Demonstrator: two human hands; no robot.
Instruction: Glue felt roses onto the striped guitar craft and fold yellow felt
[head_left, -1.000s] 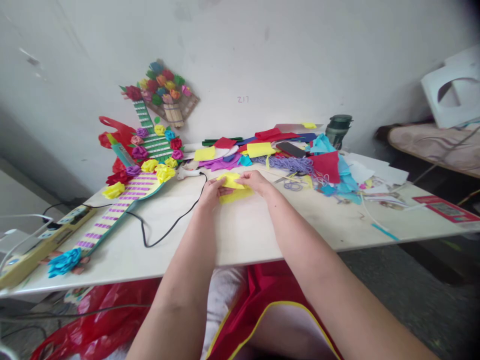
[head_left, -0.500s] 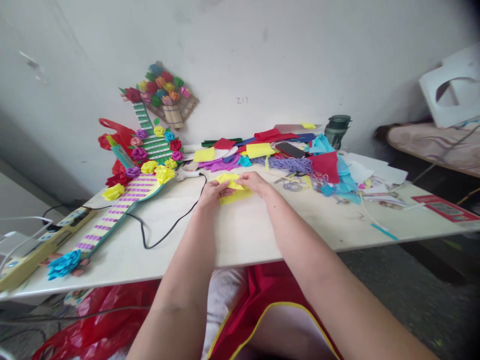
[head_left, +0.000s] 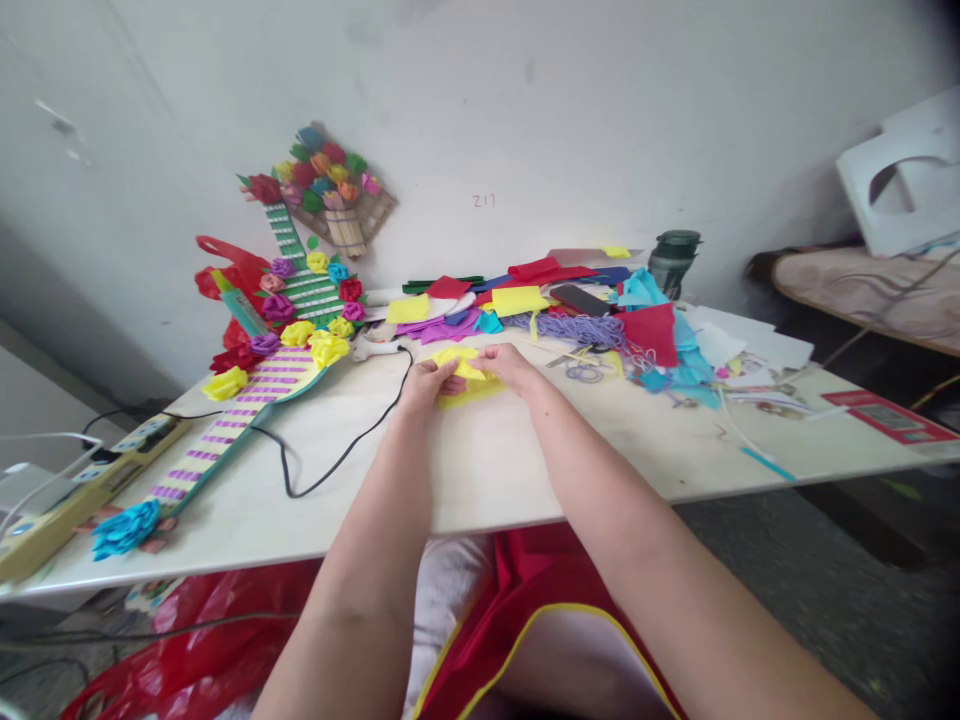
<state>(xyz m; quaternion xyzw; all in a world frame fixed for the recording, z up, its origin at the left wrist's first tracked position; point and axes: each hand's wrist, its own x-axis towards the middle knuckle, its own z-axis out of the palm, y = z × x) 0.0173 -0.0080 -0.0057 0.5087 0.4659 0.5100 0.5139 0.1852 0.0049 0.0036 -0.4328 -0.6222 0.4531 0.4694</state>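
Between my two hands is a small piece of yellow crepe paper [head_left: 459, 358], held just above the table. My left hand [head_left: 433, 383] pinches its left side, thumb on top and fingers curled beneath. At its right edge my right hand [head_left: 506, 363] is closed on the same paper with thumb and fingertips. Another flat yellow sheet [head_left: 474, 394] lies on the table under my hands. To the left stands a decorated board [head_left: 247, 415] with purple stripes and paper flowers, and a white glue gun [head_left: 375, 348] rests near its edge.
Behind my hands lies a heap of coloured paper [head_left: 439, 328] with purple yarn [head_left: 574, 328] and scissors [head_left: 556, 361]. A dark green bottle [head_left: 673, 262] stands at the back. The black cord [head_left: 330, 480] loops across the left side, near a power strip [head_left: 127, 470].
Both hands stay in nearly the same place. The yellow paper between them has shifted shape slightly.
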